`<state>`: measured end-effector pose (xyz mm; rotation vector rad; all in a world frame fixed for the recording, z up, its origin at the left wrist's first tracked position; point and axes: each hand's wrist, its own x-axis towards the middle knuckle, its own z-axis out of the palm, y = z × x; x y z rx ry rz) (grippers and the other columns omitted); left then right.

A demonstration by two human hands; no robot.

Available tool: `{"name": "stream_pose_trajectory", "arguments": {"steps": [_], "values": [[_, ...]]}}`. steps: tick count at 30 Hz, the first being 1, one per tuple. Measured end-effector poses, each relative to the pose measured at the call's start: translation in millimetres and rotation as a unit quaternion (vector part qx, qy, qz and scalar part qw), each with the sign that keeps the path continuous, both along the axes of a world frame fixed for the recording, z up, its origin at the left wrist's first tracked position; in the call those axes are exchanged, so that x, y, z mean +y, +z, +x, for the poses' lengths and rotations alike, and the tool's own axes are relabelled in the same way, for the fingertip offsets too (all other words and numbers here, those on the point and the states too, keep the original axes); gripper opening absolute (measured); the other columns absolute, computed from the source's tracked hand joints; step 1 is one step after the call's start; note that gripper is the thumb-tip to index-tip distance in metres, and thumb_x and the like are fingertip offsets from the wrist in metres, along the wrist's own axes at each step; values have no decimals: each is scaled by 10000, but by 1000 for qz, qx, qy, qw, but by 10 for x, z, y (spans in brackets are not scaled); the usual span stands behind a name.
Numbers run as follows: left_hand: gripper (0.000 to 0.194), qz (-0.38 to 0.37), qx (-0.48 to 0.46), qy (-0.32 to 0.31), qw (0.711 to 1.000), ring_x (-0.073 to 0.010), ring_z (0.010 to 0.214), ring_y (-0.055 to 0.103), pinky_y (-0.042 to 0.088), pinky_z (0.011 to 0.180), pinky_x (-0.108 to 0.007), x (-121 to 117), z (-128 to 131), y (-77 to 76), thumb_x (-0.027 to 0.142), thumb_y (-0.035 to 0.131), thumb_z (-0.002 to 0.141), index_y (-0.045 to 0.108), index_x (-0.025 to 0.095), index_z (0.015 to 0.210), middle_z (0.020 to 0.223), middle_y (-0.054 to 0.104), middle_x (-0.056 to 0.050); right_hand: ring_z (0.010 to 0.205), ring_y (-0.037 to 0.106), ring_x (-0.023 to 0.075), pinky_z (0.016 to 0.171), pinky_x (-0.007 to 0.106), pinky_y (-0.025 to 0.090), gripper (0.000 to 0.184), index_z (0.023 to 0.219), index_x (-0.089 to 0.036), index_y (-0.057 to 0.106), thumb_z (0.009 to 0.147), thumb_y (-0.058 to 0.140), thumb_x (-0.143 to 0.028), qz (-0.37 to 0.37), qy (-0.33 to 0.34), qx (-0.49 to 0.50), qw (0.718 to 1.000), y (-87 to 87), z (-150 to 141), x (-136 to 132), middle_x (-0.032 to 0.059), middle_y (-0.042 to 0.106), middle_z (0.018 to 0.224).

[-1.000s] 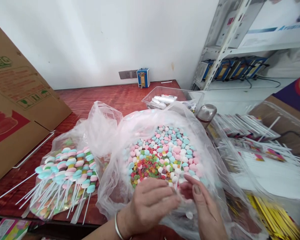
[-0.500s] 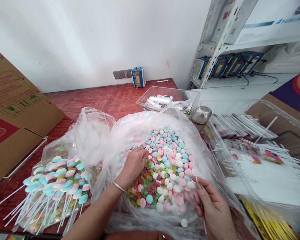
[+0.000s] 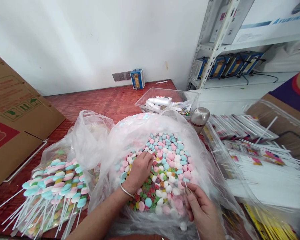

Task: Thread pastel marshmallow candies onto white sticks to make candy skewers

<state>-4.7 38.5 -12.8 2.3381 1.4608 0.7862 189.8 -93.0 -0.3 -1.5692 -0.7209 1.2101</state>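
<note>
A big clear plastic bag (image 3: 130,133) lies open in front of me, full of pink, blue and white round candies and small coloured ring candies (image 3: 165,160). My left hand (image 3: 139,170), with a metal bangle at the wrist, reaches into the bag with its fingers curled down onto the candies near the middle. My right hand (image 3: 202,210) is at the bag's near right edge, pinching a thin white stick (image 3: 184,178) that points up and away from me.
Finished candy skewers (image 3: 57,180) on white sticks lie on plastic at the left. A brown cardboard box (image 3: 12,123) stands far left. A clear tray (image 3: 165,100), a steel bottle (image 3: 198,118) and stacks of white sticks (image 3: 270,160) sit to the right, under metal shelving (image 3: 215,46).
My left hand went from the near edge, beside the right hand, forward into the bag onto the candies. My right hand shifted slightly left, still pinching the stick.
</note>
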Motion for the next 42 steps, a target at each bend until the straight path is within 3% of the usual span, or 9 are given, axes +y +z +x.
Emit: {"name": "stream_pose_trajectory", "arguments": {"steps": [4, 9, 18, 24, 28, 30, 33, 36, 42], "values": [[215, -75, -89, 97, 988, -187, 942, 648, 510, 855, -331, 235, -188, 74, 159, 500, 902, 593, 191, 1093, 1040, 689, -63, 417, 361, 94, 421, 211, 245, 493, 1077, -170, 631, 829, 584, -594, 2, 6, 10, 1000, -24, -22, 0, -72, 469, 527], [216, -124, -31, 90, 988, -197, 883, 689, 515, 823, -309, 414, -245, 96, 138, 593, 822, 684, 207, 1005, 965, 750, -40, 406, 358, 98, 424, 213, 248, 498, 1092, -170, 625, 840, 561, -594, 3, 14, 1, 1000, -37, -51, 9, -84, 452, 504], [70, -115, 64, 151, 980, -267, 798, 639, 451, 745, -358, 358, -134, 43, 244, 640, 802, 674, 197, 841, 773, 695, -93, 402, 357, 99, 424, 217, 240, 448, 1042, -189, 632, 840, 567, -584, 4, 17, 5, 1000, -65, -57, -20, -86, 453, 509], [80, -98, 5, 113, 989, -218, 819, 598, 441, 774, -334, 262, -63, 82, 149, 603, 772, 615, 201, 832, 823, 660, -45, 412, 385, 114, 422, 218, 277, 465, 1051, -194, 630, 846, 546, -602, -5, 89, 12, 996, -198, -26, 16, -83, 441, 509], [182, -104, -83, 102, 986, -190, 865, 604, 470, 805, -327, 122, -23, 154, 175, 565, 813, 603, 179, 991, 911, 644, -47, 434, 419, 121, 427, 213, 319, 456, 1167, -186, 624, 902, 495, -534, 24, 96, -51, 994, -159, -69, 15, -72, 463, 536], [324, -174, -220, 81, 956, -168, 858, 611, 487, 782, -300, 55, 4, 178, 213, 612, 806, 589, 176, 1128, 941, 642, -39, 488, 496, 136, 472, 217, 388, 444, 1252, -201, 617, 929, 478, -472, 64, 110, -116, 985, -71, -109, 39, -48, 537, 579], [509, -327, -439, 46, 835, -165, 884, 621, 495, 788, -289, -42, 56, 208, 259, 758, 719, 613, 176, 1200, 1001, 664, -45, 658, 637, 169, 626, 241, 503, 419, 1274, -216, 641, 945, 466, -408, 118, 168, -189, 960, 84, -171, 120, 25, 706, 784], [457, -414, -518, 47, 747, -178, 878, 644, 499, 804, -296, -131, 94, 249, 268, 859, 621, 696, 159, 1034, 980, 703, -57, 857, 705, 205, 765, 269, 544, 428, 1282, -202, 647, 953, 432, -371, 136, 195, -229, 944, 188, -218, 209, 81, 754, 1041], [365, -451, -562, 31, 692, -146, 796, 673, 531, 757, -274, -226, 75, 321, 235, 890, 602, 695, 166, 903, 968, 710, -35, 869, 729, 221, 745, 284, 561, 431, 1287, -198, 643, 949, 410, -329, 115, 213, -275, 931, 183, -237, 274, 85, 767, 1068]]}}
